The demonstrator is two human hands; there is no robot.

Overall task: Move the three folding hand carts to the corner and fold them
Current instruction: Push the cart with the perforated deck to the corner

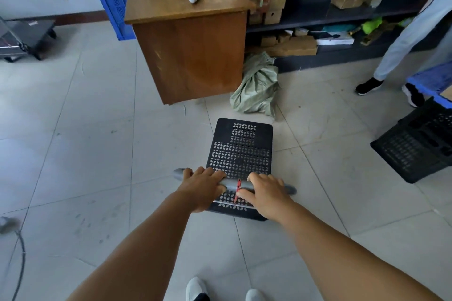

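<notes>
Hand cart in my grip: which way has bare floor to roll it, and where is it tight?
Both hands, left hand and right hand, grip the hand cart handle. Bare tile floor opens left, between the wooden desk and the parked carts. Straight ahead the green sack blocks; right is crowded by the black crate and a person's shoes.

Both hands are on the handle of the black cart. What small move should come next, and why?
Probably steer the cart leftward: both the left hand and right hand grip its handle, the green sack lies ahead, and another cart stands far left.
</notes>
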